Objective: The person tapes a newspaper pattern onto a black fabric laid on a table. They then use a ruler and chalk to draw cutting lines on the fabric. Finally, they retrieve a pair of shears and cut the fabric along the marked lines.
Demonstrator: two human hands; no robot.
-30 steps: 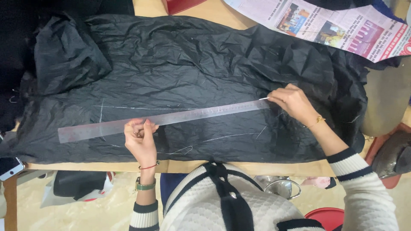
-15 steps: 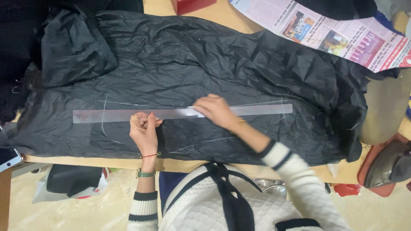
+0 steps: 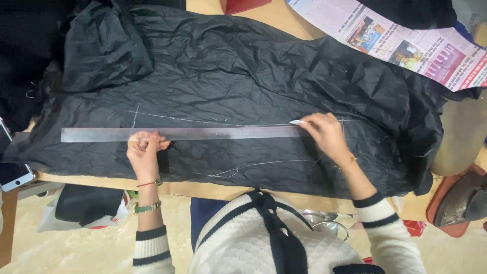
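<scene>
A long clear ruler (image 3: 193,134) lies flat across a crinkled black fabric (image 3: 238,76) spread on a wooden table (image 3: 203,190). My left hand (image 3: 144,152) presses down on the ruler's near edge, left of its middle. At the ruler's right end my right hand (image 3: 325,134) pinches a small white piece of chalk (image 3: 297,122), its tip on the fabric. Thin white chalk lines (image 3: 203,121) run along and below the ruler.
A printed newspaper (image 3: 406,43) lies at the far right of the table. A phone (image 3: 14,175) rests at the left edge. An iron (image 3: 461,200) sits at the right, off the table's corner. More dark cloth (image 3: 20,61) is heaped at the far left.
My right hand has moved right along the ruler, from its middle to its right end. The ruler now sits level and further left. The left hand stayed on it.
</scene>
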